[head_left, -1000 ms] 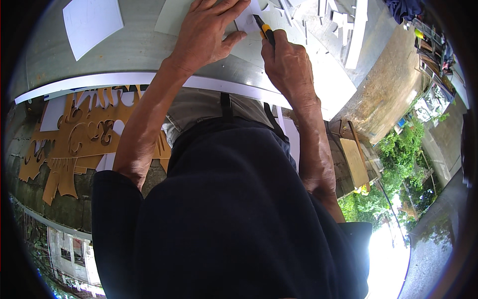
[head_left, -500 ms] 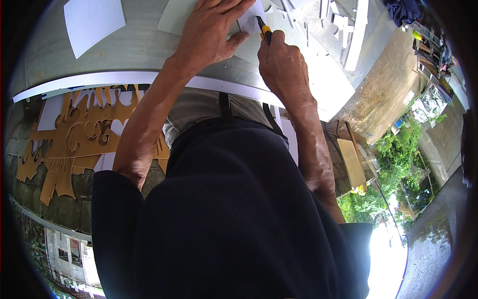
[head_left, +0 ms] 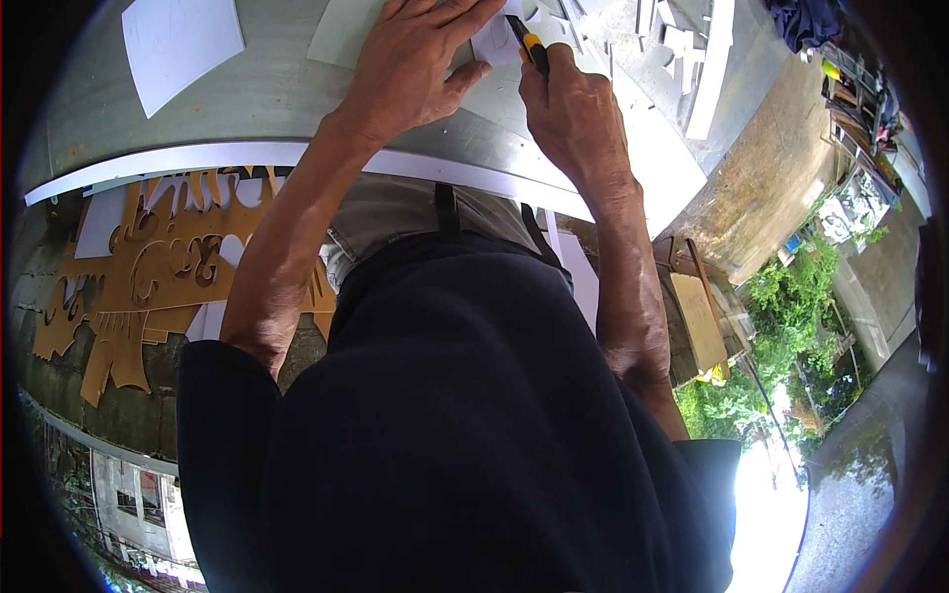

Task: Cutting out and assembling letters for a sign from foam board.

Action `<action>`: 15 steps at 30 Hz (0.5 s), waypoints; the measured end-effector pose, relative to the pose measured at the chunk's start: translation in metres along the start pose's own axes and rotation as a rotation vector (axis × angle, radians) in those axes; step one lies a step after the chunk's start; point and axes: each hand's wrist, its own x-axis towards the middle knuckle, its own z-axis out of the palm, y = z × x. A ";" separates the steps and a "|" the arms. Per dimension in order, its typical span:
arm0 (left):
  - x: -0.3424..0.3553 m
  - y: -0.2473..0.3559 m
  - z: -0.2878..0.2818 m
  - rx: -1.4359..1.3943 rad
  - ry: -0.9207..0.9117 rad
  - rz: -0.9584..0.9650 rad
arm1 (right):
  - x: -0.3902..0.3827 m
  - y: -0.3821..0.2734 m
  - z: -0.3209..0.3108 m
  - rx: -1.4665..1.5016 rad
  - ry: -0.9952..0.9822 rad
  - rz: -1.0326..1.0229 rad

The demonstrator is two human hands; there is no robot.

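Knife (head_left: pixel 528 44) is gripped by right hand (head_left: pixel 568 104), fingers clamped, at top centre; sheet (head_left: pixel 494 44) is pressed flat on tabletop (head_left: pixel 257 99) under spread left hand (head_left: pixel 415 59). Fingers are best kept off the blade line.

hands: 2 | utility knife (head_left: pixel 527 44): 1 (yellow-black) | loose white sheet (head_left: pixel 181 42): 1 | brown cutout (head_left: pixel 148 272): 1

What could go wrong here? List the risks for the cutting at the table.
1. The left hand presses the white sheet right beside the yellow and black utility knife in the right hand; a slip could cut its fingers.
2. The white offcuts lie close by and might snag the sheet.
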 end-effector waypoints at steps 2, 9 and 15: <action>-0.001 0.000 0.000 0.020 -0.003 -0.009 | 0.001 0.000 0.000 -0.008 -0.009 0.010; -0.001 0.000 0.000 0.016 -0.003 0.002 | 0.000 -0.002 0.008 -0.143 0.031 -0.021; 0.000 0.002 0.000 0.042 -0.009 0.010 | 0.004 -0.009 -0.001 -0.084 -0.071 0.046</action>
